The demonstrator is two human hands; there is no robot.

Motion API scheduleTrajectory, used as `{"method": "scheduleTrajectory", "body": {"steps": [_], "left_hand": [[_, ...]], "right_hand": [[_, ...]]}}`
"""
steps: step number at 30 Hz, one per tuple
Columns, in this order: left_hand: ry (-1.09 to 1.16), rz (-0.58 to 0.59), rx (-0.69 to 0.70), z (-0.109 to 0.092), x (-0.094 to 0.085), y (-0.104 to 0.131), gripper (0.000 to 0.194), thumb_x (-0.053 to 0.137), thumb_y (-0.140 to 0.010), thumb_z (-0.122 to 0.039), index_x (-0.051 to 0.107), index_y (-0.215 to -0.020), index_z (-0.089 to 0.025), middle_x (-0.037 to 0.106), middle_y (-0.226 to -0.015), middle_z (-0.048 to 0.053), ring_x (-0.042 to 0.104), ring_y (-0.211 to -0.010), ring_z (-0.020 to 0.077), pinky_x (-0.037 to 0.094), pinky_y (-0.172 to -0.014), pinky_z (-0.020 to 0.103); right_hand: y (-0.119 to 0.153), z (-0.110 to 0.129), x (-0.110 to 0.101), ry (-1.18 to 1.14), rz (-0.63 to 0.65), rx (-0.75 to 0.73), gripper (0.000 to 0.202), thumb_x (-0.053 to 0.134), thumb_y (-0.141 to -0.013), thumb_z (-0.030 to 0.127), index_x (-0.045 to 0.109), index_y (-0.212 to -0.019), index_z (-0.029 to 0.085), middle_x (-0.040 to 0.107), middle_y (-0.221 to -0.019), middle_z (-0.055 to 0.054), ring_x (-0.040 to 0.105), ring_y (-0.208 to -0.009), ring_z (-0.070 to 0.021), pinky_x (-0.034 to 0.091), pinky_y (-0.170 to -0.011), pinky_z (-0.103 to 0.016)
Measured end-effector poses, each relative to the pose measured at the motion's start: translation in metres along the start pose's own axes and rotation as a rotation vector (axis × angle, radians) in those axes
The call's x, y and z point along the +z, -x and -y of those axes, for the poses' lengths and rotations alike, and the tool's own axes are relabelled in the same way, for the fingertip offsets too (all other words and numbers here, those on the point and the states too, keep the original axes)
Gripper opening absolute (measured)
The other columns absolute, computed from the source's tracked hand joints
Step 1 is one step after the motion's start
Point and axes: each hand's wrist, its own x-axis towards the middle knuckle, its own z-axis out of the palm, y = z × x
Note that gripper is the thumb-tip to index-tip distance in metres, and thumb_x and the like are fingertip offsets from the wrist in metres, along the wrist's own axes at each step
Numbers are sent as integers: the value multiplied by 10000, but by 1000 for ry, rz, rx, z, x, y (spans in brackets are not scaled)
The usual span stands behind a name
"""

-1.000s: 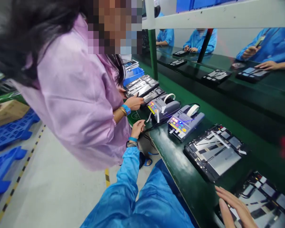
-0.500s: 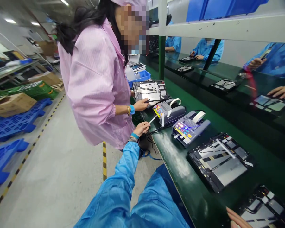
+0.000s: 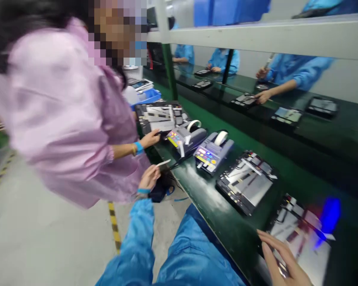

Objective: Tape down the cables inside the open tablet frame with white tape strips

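Note:
My left hand (image 3: 149, 177) pinches a short strip of white tape (image 3: 164, 163) beyond the table's near edge. The strip's free end stands apart from the nearer face of a grey tape dispenser (image 3: 186, 137). A second tape dispenser (image 3: 213, 153) stands beside it, short tape ends showing at its front. At the bottom right, my right hand (image 3: 282, 256) is partly cut off, its thumb and fingers closed around a slim shiny metal tool (image 3: 283, 269). Beside that hand lies an opened tablet (image 3: 312, 254) with its inner parts showing. Another opened tablet (image 3: 247, 182) lies between it and the dispensers.
A co-worker in a pink smock (image 3: 71, 111) stands close on the left, one hand near an opened tablet (image 3: 161, 115). A shelf beam (image 3: 241, 35) and green post (image 3: 169, 71) rise over the table. Co-workers in blue (image 3: 298, 71) sit across, several devices before them.
The view has turned right and closer. My left hand has drawn the tape strip away from the first dispenser. More of my right hand shows, with a metal tool now visible.

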Motion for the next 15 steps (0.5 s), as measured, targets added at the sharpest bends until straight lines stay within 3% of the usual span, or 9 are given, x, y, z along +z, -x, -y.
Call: {"method": "scheduleTrajectory", "body": {"steps": [2, 4, 6, 8, 11, 13, 15], "left_hand": [[-15, 98, 25, -21, 4, 34, 631, 637, -927, -705, 400, -650, -190, 287, -485, -73, 298, -467, 69, 270, -480, 222], [-81, 283, 10, -49, 15, 56, 534, 736, -924, -548, 506, -642, -157, 458, -539, -25, 409, -531, 85, 304, -522, 224], [-361, 693, 87, -80, 44, 62, 418, 613, -1028, -415, 586, -707, -149, 520, -614, -6, 440, -581, 96, 336, -572, 232], [-470, 1029, 204, -109, 89, 59, 347, 556, -1052, -330, 596, -758, -149, 513, -639, -11, 424, -586, 88, 324, -591, 236], [-365, 1364, 263, -137, 158, 42, 296, 560, -1037, -290, 582, -776, -150, 462, -607, -37, 373, -543, 72, 302, -564, 231], [-318, 1475, 195, -144, 189, 27, 274, 577, -1024, -295, 588, -793, -147, 444, -574, -49, 352, -508, 68, 287, -520, 222], [-330, 1491, 140, -147, 204, 15, 283, 590, -1017, -326, 595, -804, -141, 430, -553, -55, 336, -494, 68, 275, -499, 218]], "right_hand": [[1, 16, 2, -27, 6, 25, 229, 638, -999, 405, 767, -1062, 227, 763, -1159, -81, 725, -1062, -241, 577, -953, -326], [-6, 38, 11, -140, 88, 55, 204, 628, -1015, 380, 764, -1066, 236, 762, -1153, -67, 719, -1085, -211, 567, -970, -299], [-22, 56, 23, -296, 218, 42, 237, 643, -1011, 379, 747, -1167, 234, 747, -1206, -74, 699, -1141, -210, 547, -1020, -321], [-41, 62, 32, -434, 348, 20, 304, 697, -980, 397, 728, -1228, 224, 730, -1249, -81, 671, -1199, -221, 504, -1086, -356], [-57, 52, 34, -598, 462, 24, 345, 723, -966, 446, 730, -1227, 221, 727, -1245, -83, 654, -1214, -231, 465, -1110, -383], [-58, 42, 29, -690, 485, 40, 326, 711, -977, 454, 735, -1204, 220, 737, -1203, -79, 661, -1174, -226, 472, -1075, -374], [-55, 33, 22, -758, 470, 46, 268, 682, -1001, 443, 750, -1116, 211, 745, -1109, -73, 674, -1078, -210, 491, -1001, -349]]}}
